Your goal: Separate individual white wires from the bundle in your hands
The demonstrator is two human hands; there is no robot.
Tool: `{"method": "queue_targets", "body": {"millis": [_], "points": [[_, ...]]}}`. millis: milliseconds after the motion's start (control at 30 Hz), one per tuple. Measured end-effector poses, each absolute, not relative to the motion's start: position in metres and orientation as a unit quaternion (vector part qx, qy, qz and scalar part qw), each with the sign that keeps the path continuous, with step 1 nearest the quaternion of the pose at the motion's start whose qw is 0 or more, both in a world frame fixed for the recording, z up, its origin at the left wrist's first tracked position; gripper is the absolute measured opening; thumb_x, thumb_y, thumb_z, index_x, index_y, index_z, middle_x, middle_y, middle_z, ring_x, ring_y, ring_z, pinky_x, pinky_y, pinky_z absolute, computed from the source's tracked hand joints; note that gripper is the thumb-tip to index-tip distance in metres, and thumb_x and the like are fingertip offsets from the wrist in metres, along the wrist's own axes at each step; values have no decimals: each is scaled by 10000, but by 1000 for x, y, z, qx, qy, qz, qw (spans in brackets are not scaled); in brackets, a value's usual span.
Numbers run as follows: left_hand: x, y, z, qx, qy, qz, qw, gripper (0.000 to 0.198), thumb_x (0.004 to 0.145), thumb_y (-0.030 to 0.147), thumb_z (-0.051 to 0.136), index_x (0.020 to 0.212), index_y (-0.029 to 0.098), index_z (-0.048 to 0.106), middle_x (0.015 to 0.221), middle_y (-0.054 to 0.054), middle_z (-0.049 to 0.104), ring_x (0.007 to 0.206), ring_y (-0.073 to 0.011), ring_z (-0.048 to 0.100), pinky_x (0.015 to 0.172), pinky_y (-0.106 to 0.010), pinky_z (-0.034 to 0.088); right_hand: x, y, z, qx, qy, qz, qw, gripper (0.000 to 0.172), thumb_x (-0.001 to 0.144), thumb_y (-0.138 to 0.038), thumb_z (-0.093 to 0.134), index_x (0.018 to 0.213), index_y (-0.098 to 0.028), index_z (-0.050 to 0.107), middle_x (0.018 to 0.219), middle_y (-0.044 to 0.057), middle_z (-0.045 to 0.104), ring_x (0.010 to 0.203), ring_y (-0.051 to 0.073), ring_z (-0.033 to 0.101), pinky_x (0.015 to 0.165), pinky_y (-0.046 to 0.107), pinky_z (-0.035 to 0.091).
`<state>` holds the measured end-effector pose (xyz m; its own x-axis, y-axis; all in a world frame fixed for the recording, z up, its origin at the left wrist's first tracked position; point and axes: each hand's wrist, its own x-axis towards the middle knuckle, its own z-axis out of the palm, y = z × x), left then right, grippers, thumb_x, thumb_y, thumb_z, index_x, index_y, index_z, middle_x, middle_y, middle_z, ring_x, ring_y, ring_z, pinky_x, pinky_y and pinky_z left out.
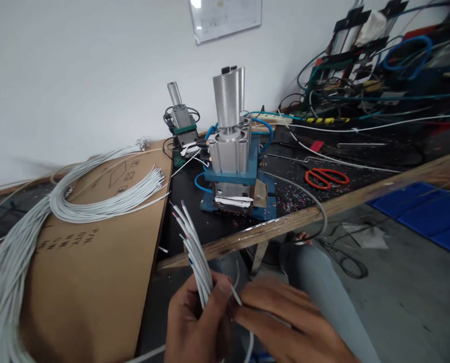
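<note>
A bundle of white cables [195, 248] stands up out of my left hand [200, 317], whose fingers are wrapped round it. Small coloured wire ends show at the bundle's upper tips. Close beside it, my right hand [281, 317] is blurred by motion, with its fingers pinched on a single white cable [235, 295] near my left thumb. Beyond both hands, on the bench, stands a pneumatic press [230, 151] with a knurled metal cylinder on top and a blue base.
A cardboard sheet [96, 272] at left carries a large curved bundle of white cables [85, 214]. Orange-handled scissors [326, 178] lie on the black bench near its wooden edge [285, 219]. A smaller press [183, 121] stands behind; tangled hoses and equipment [361, 65] fill the back right.
</note>
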<state>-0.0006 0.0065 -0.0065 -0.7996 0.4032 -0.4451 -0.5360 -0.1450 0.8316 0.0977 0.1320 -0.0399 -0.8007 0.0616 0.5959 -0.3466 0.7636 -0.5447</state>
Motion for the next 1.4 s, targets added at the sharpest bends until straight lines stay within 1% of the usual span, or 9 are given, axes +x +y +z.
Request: {"method": "queue_targets", "body": {"millis": [133, 200, 267, 400, 500, 600, 933, 1100, 1400], "points": [[-3, 10, 9, -64, 519, 818, 237, 511, 490, 430, 979, 857, 163, 746, 398, 120, 360, 323, 17, 237, 343, -70, 202, 78, 146, -45, 49, -872, 246, 420, 289, 973, -122, 550, 1224, -200, 672, 1096, 46, 750, 1052, 141, 694, 974, 252, 577], [-3, 12, 21, -66, 514, 833, 192, 482, 480, 404, 983, 820, 165, 740, 427, 115, 381, 314, 20, 257, 330, -67, 232, 63, 149, -52, 15, -853, 214, 476, 330, 945, -56, 562, 1226, -186, 675, 1098, 51, 755, 1069, 148, 698, 1004, 284, 574], [-4, 14, 31, -68, 526, 832, 161, 483, 459, 403, 987, 782, 157, 725, 467, 105, 416, 308, 20, 287, 317, -68, 254, 51, 152, -58, -24, -848, 195, 493, 360, 947, -40, 540, 1243, -195, 672, 1116, 56, 757, 1069, 160, 707, 988, 306, 589], [-6, 18, 40, -48, 529, 834, 149, 466, 487, 404, 974, 751, 157, 680, 506, 103, 424, 302, 17, 298, 301, -75, 259, 36, 153, -62, -73, -852, 164, 492, 332, 974, -53, 486, 1230, -130, 682, 1095, 97, 759, 963, 172, 742, 805, 270, 629], [-7, 21, 41, -49, 518, 839, 156, 484, 469, 386, 981, 764, 156, 674, 504, 103, 430, 301, 15, 291, 300, -80, 254, 31, 153, -59, -78, -855, 155, 489, 325, 982, -54, 466, 1228, -94, 675, 1074, 110, 758, 917, 177, 748, 743, 271, 625], [-8, 22, 41, -51, 505, 846, 165, 479, 459, 369, 985, 733, 158, 653, 497, 106, 429, 294, 17, 280, 299, -81, 243, 26, 153, -57, -82, -856, 152, 488, 339, 974, -35, 458, 1231, -91, 671, 1075, 111, 757, 900, 187, 748, 725, 285, 623], [-11, 23, 49, -27, 506, 852, 131, 369, 574, 351, 921, 794, 171, 685, 504, 94, 431, 323, -6, 274, 301, -101, 235, 16, 156, -55, -129, -856, 120, 486, 309, 973, -52, 489, 1211, -120, 674, 1054, 70, 769, 859, 182, 758, 645, 267, 585], [-13, 24, 53, -25, 509, 851, 125, 359, 548, 348, 926, 760, 180, 690, 481, 95, 423, 317, -9, 270, 296, -107, 230, 12, 157, -55, -146, -856, 113, 483, 303, 970, -60, 507, 1214, -127, 674, 1057, 65, 769, 838, 196, 758, 669, 273, 582], [-11, 24, 53, -51, 488, 859, 148, 412, 482, 347, 965, 753, 184, 702, 454, 98, 430, 305, -2, 286, 303, -95, 239, 6, 158, -54, -161, -854, 84, 488, 284, 973, -74, 516, 1192, -131, 688, 1005, 48, 779, 791, 183, 761, 601, 259, 533]]}}
